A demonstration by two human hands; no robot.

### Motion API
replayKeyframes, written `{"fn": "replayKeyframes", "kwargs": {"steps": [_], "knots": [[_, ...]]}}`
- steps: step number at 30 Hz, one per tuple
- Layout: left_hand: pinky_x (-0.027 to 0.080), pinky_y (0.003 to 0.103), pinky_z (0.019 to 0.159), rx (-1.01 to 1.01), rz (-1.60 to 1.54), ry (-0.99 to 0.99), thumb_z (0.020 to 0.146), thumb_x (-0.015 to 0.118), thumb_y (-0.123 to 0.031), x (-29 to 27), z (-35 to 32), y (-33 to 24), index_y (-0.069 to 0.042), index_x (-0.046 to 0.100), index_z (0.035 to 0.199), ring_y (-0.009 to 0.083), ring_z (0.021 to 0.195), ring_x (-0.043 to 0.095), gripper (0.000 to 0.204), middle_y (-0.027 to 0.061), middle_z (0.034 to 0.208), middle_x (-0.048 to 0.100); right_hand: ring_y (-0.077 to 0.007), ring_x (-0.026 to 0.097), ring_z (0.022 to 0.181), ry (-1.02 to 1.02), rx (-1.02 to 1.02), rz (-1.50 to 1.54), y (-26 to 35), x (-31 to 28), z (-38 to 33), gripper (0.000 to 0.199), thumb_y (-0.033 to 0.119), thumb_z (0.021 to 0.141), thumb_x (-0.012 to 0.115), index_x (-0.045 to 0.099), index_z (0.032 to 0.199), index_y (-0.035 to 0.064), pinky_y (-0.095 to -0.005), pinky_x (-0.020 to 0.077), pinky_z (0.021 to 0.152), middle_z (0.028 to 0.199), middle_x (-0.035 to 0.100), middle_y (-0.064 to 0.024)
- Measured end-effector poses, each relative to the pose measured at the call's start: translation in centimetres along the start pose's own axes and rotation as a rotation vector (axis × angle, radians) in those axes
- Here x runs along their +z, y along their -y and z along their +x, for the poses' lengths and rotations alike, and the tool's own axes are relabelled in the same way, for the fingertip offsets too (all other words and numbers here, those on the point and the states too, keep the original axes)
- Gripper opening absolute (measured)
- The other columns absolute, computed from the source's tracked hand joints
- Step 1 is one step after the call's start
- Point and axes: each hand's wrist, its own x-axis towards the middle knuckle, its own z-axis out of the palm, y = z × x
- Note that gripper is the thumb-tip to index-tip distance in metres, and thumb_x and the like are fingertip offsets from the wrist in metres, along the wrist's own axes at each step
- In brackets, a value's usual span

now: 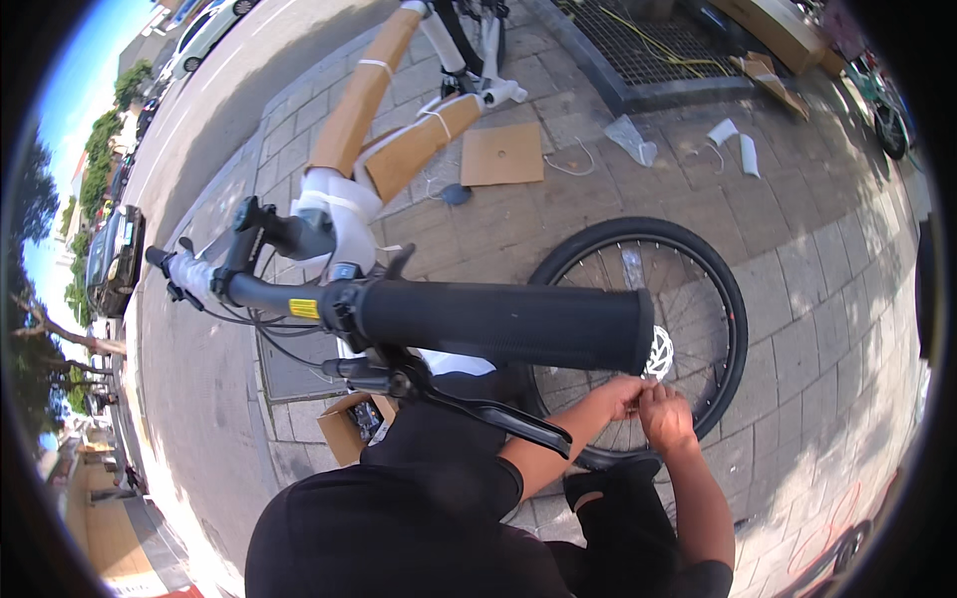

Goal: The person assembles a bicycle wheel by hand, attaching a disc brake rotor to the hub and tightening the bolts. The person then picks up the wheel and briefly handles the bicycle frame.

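My left hand (623, 397) and my right hand (666, 413) meet over a bicycle wheel (737, 309) that lies flat on the paving. Their fingers are pinched together, just below the white brake disc (660, 353) at the wheel's hub. Whatever sits between the fingertips is too small to make out. Across the middle, nearer to view, runs a handlebar with a black rubber grip (503, 321), which covers part of the wheel. A black brake lever (498, 417) hangs under that grip and crosses in front of my left forearm.
The bike frame (361, 100), wrapped in cardboard and white foam, stands beyond the handlebar. An open carton (344, 429) of small parts is at the left. Flat cardboard (501, 154) and a plastic bag (630, 140) lie farther off, near a metal grate (648, 45). Cars line the road.
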Motion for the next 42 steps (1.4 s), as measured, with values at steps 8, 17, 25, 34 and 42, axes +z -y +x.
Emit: {"fn": "replayKeyframes", "kwargs": {"steps": [8, 17, 25, 34, 42], "knots": [[0.048, 0.043, 0.096, -0.037, -0.112, -0.01, 0.109, 0.061, -0.038, 3.4, -0.8, -0.2, -0.022, 0.069, 0.112, 0.0164, 0.103, 0.063, 0.019, -0.003, 0.108, 0.071, -0.0327, 0.072, 0.094, -0.3, 0.266, 0.299, -1.9, 1.3, -2.5, 0.021, 0.018, 0.097, 0.062, 0.066, 0.111, 0.0028, -0.0459, 0.0587, 0.08, 0.102, 0.071, -0.0143], [0.046, 0.042, 0.095, -0.004, -0.117, -0.107, 0.112, 0.057, -0.037, 3.8, 0.2, -0.4, -0.02, 0.069, 0.111, 0.0161, 0.103, 0.061, 0.021, -0.0035, 0.108, 0.069, -0.0468, 0.072, 0.094, -0.266, 0.757, 0.75, -1.6, 0.3, -0.1, 0.036, 0.033, 0.104, 0.057, 0.072, 0.105, 0.0008, -0.053, 0.0558, 0.085, 0.104, 0.074, -0.026], [0.047, 0.042, 0.093, 0.083, -0.124, -0.124, 0.11, 0.06, -0.036, 3.8, 0.6, -0.4, -0.018, 0.07, 0.11, 0.0172, 0.103, 0.061, 0.021, -0.0016, 0.107, 0.07, -0.0476, 0.071, 0.096, -0.252, 0.784, 0.775, -2.0, 0.0, 0.6, 0.036, 0.033, 0.103, 0.058, 0.073, 0.105, -0.0002, -0.052, 0.0551, 0.085, 0.102, 0.073, -0.0283], [0.047, 0.045, 0.095, 0.075, -0.137, -0.131, 0.11, 0.059, -0.036, 3.8, 0.7, -0.8, -0.017, 0.07, 0.113, 0.0179, 0.105, 0.061, 0.022, -0.0002, 0.111, 0.07, -0.0462, 0.072, 0.096, -0.234, 0.782, 0.77, -2.4, 0.8, 1.3, 0.038, 0.037, 0.104, 0.057, 0.074, 0.105, 0.0025, -0.0526, 0.0556, 0.086, 0.103, 0.074, -0.0259], [0.048, 0.044, 0.093, 0.088, -0.157, -0.137, 0.111, 0.058, -0.035, 3.8, 0.7, -0.6, -0.018, 0.069, 0.113, 0.017, 0.104, 0.062, 0.021, -0.0007, 0.11, 0.07, -0.0466, 0.072, 0.095, -0.231, 0.795, 0.772, -2.3, 0.5, 1.3, 0.039, 0.035, 0.103, 0.058, 0.074, 0.106, 0.0004, -0.0512, 0.0561, 0.085, 0.1, 0.075, -0.0268]]}}
